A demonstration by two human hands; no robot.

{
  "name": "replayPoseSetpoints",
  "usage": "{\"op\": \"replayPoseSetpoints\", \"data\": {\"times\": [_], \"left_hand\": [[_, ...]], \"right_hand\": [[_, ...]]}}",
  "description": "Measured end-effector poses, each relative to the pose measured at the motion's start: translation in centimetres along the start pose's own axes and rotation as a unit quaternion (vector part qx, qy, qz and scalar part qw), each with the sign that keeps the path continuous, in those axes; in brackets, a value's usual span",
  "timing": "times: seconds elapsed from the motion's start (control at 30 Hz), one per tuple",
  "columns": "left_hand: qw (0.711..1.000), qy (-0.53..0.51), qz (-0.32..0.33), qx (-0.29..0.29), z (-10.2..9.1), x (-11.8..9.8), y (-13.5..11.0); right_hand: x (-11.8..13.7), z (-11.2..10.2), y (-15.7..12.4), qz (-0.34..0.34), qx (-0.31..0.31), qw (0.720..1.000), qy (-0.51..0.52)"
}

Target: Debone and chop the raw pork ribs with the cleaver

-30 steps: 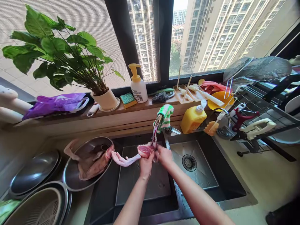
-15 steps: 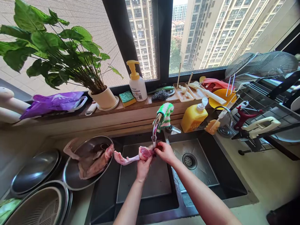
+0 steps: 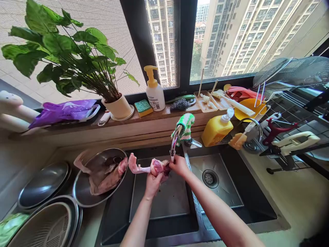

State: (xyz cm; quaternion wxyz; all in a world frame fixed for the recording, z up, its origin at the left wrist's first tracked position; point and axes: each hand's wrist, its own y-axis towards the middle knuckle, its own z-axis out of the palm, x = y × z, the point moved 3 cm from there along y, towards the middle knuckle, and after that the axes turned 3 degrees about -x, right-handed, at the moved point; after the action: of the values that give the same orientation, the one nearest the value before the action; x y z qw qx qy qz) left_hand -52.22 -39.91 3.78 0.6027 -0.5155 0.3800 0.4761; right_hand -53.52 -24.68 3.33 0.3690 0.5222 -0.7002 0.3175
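Showing pink and, apparently, dark-red flesh, raw meat (image 3: 157,166) is clamped in both hands (image 3: 153,185)

Head view, close above sink (image 3: 167,202), tilted down — window (image 3: 185,44) ahead

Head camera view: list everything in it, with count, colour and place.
Sink: 1, dark grey, centre
Faucet: 1, silver, above sink
Held raw meat: 1, pink, below faucet
Metal bowl: 1, silver, left of sink
Other raw meat: unclear count, pink, metal bowl
Cloth: 1, green and white, on faucet
Windowsill: 1, brown, back
Plant: 1, green, windowsill
Bag: 1, purple, windowsill left
Sponge: 1, green and yellow, windowsill
Pump bottle: 1, white and yellow, windowsill
Scourer: 1, grey, windowsill
Yellow bottle: 1, yellow, behind sink
Dish rack: 1, black, right
Utensils: several, mixed colours, right
Colander: 1, pale, lower left
Left hand: 1, bare, gripping held raw meat
Right hand: 1, bare, at held raw meat
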Motion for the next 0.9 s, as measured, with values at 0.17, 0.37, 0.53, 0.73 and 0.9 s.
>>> {"op": "replayPoseSetpoints", "data": {"times": [0.17, 0.37, 0.53, 0.73, 0.9], "left_hand": [[0.996, -0.053, -0.048, 0.045, 0.2, 0.0, 0.0], [0.998, -0.01, -0.056, 0.039, -0.2, 0.5, 0.4], [0.999, 0.019, -0.031, 0.036, 0.4, 0.7, 0.4], [0.998, -0.017, -0.057, 0.025, 0.8, 0.3, 0.3], [0.996, -0.073, -0.022, -0.046, 1.5, 0.2, 0.7]], "right_hand": [[-1.5, -1.4, 0.5, 0.024, -0.038, 0.999, -0.006], [-0.5, -1.5, -0.4, -0.007, 0.012, 1.0, 0.026], [0.0, -0.3, 0.0, 0.016, 0.003, 1.0, 0.023], [-2.1, -1.3, 0.7, 0.07, -0.034, 0.997, 0.023], [-1.4, -0.2, -1.1, 0.052, 0.049, 0.996, 0.053]]}}
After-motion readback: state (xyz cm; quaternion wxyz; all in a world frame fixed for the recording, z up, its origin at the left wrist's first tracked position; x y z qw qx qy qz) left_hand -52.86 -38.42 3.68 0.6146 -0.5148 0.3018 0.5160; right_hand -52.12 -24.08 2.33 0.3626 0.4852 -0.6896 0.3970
